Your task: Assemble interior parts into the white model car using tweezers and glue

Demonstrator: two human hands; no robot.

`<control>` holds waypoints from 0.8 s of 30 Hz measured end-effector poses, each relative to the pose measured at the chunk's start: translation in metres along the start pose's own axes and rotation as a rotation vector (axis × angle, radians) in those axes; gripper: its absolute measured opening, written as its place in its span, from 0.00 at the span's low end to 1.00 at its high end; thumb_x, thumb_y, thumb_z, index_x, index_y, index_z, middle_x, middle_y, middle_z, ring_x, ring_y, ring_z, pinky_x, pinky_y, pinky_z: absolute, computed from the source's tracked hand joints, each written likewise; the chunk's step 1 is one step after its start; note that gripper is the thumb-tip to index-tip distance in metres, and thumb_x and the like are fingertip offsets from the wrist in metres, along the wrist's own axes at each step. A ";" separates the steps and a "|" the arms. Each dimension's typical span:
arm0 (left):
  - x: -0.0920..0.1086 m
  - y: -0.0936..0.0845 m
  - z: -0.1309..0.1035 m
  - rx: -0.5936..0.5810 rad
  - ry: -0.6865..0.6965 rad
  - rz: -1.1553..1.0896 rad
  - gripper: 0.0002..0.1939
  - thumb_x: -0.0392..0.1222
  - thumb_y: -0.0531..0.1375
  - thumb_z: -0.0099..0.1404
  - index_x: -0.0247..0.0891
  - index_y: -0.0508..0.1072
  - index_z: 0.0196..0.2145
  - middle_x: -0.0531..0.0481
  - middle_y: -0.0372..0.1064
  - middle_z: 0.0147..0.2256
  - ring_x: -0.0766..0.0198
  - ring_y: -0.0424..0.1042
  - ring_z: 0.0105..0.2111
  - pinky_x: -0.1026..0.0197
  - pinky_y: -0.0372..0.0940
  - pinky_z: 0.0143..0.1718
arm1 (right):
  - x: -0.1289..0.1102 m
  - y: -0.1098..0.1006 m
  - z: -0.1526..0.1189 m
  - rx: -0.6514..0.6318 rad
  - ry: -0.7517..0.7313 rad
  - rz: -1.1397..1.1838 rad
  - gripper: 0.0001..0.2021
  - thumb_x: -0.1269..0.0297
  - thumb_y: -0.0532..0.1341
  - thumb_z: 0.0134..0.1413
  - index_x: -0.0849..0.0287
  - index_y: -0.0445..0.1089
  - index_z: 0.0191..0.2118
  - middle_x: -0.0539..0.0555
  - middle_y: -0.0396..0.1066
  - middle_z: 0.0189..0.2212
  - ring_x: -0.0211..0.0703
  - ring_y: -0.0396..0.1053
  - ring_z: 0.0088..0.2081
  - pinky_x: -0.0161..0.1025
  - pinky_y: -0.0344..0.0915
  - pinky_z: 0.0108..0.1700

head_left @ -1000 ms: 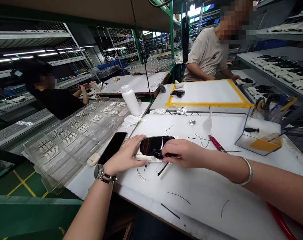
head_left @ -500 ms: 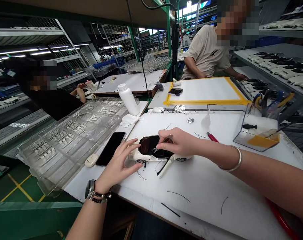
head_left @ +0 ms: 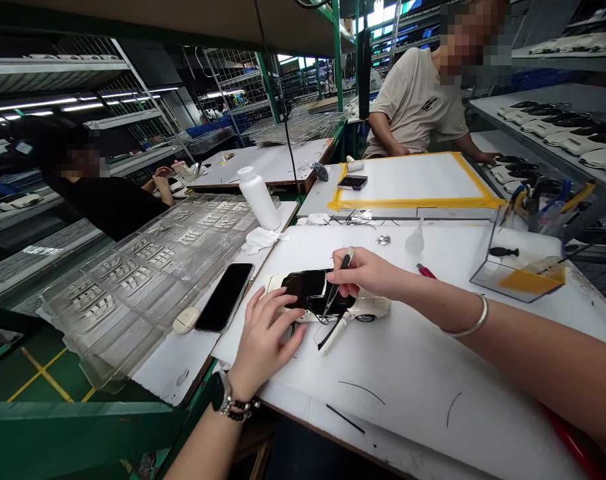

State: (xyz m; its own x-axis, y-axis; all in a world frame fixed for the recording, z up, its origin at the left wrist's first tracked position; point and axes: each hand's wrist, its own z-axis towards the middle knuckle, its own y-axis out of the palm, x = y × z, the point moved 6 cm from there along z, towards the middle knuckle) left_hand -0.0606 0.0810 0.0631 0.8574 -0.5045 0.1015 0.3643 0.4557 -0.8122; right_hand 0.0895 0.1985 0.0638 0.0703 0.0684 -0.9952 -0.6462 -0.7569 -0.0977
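Observation:
A cream-white model car [head_left: 377, 305] with a dark interior sits on the white worktable, its near-side door [head_left: 335, 335] swung outward. My right hand [head_left: 365, 272] is closed around dark-handled tweezers [head_left: 331, 297], whose tips point down at the door opening. My left hand [head_left: 269, 333] lies with fingers spread against the left end and near side of the car, without wrapping round it. Its fingers cover part of the body and the wheel there. Whether the tweezers pinch anything is too small to tell.
Left of the car lie a black phone [head_left: 225, 297], a round cream case [head_left: 186, 321] and a clear compartment tray [head_left: 147, 267] of white parts. A white bottle [head_left: 259, 198] stands behind. To the right are a red-handled tool [head_left: 425, 271] and a clear tool box [head_left: 515, 267]. Two co-workers sit nearby.
My left hand has moved right, further onto the car's near side. My right hand has lifted and turned slightly, so the tweezers now stand steeper and show plainly over the door opening.

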 end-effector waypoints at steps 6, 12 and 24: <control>0.019 0.014 0.013 0.066 0.060 0.120 0.06 0.32 0.58 0.63 0.40 0.70 0.37 0.49 0.72 0.36 0.58 0.69 0.43 0.47 0.60 0.51 | 0.006 -0.005 0.001 0.077 -0.012 0.112 0.18 0.57 0.66 0.47 0.59 0.57 0.23 0.50 0.66 0.15 0.32 0.59 0.16 0.30 0.53 0.19; 0.021 0.006 0.021 0.177 0.035 -0.024 0.07 0.30 0.60 0.60 0.41 0.70 0.35 0.51 0.72 0.33 0.59 0.69 0.40 0.50 0.62 0.46 | -0.039 -0.045 -0.017 0.417 -0.266 0.111 0.13 0.55 0.59 0.56 0.58 0.60 0.29 0.48 0.66 0.18 0.33 0.62 0.19 0.31 0.58 0.22; 0.023 -0.006 0.032 0.395 0.050 -0.322 0.09 0.26 0.61 0.57 0.39 0.73 0.33 0.51 0.70 0.30 0.60 0.69 0.37 0.52 0.65 0.43 | -0.003 -0.104 -0.074 0.864 -0.115 -0.720 0.09 0.58 0.62 0.53 0.57 0.64 0.30 0.51 0.69 0.23 0.40 0.66 0.23 0.35 0.61 0.22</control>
State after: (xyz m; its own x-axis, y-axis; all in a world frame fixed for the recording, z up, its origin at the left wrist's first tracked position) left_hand -0.0317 0.0906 0.0891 0.6641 -0.6952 0.2751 0.7250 0.5090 -0.4640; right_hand 0.2132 0.2290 0.0777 0.5967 0.4003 -0.6955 -0.7956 0.1823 -0.5777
